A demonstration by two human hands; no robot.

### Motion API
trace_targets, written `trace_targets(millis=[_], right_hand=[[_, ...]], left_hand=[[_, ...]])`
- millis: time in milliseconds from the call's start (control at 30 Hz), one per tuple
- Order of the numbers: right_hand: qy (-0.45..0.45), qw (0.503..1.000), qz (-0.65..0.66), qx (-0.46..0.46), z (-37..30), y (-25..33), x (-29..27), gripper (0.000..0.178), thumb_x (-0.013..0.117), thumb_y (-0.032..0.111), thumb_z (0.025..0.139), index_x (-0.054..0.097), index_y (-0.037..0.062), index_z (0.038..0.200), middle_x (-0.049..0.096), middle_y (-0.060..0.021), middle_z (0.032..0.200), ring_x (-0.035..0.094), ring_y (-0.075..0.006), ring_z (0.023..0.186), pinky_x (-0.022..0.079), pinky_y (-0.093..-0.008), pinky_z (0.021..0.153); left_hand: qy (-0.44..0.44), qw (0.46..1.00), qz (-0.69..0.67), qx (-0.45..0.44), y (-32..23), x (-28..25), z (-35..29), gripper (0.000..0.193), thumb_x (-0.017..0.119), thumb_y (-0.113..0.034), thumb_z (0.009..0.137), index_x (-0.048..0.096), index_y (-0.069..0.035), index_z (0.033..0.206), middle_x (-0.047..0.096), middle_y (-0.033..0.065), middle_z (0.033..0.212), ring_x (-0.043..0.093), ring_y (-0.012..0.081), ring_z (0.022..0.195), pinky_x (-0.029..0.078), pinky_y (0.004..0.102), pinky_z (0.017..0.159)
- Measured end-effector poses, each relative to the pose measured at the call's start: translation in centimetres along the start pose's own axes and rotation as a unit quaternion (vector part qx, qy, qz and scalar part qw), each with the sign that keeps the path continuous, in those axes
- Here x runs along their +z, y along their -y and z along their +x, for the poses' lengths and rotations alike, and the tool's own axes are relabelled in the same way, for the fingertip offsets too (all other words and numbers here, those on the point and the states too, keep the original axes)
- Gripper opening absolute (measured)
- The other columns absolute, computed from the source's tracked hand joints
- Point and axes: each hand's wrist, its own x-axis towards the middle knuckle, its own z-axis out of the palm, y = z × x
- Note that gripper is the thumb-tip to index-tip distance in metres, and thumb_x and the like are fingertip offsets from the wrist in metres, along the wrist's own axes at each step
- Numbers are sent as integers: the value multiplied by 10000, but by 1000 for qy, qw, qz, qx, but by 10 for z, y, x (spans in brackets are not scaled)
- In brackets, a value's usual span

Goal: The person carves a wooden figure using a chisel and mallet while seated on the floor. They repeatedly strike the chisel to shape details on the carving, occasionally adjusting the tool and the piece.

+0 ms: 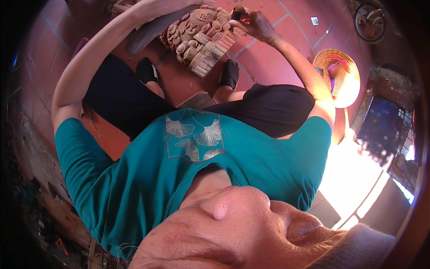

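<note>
A carved wooden panel (pixel 201 38) with dense raised relief lies on the floor between my feet. Over its upper left my left hand (pixel 190 2) is partly cut off by the top edge. A long dark grey wooden club (pixel 154 31) runs under that forearm, its narrow end at my closed left hand, though the fingers are mostly hidden. At the panel's upper right, my right hand (pixel 256 27) is closed around a short, dark, rod-like tool (pixel 237 12), held upright near the carving's edge. The tool's lower end is hard to make out.
Red floor tiles (pixel 286 36) surround the panel. A flat wood piece (pixel 195 100) lies between my legs. To the right are a straw hat (pixel 342 74) with a purple ribbon and, farther off, a wheel (pixel 369 22). Wood chips are scattered about.
</note>
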Motion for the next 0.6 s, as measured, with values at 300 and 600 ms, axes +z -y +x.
trace_targets(millis=[300,600], right_hand=[[-21,997,-35,-67,1,5,7,334,758,282,910,628,80,1142,716,-99,863,743,-223,803,603,-340,732],[-19,995,-13,-93,3,8,11,310,746,339,909,592,81,984,704,-107,801,740,-286,770,584,-384,652]], left_hand=[[-8,1000,-3,-30,4,-8,-10,737,678,-382,916,430,46,1463,583,245,1371,557,303,1282,411,368,1089],[-16,999,-6,-39,-1,-12,-21,759,700,-390,896,439,50,1457,562,246,1398,531,299,1310,400,371,1095]])
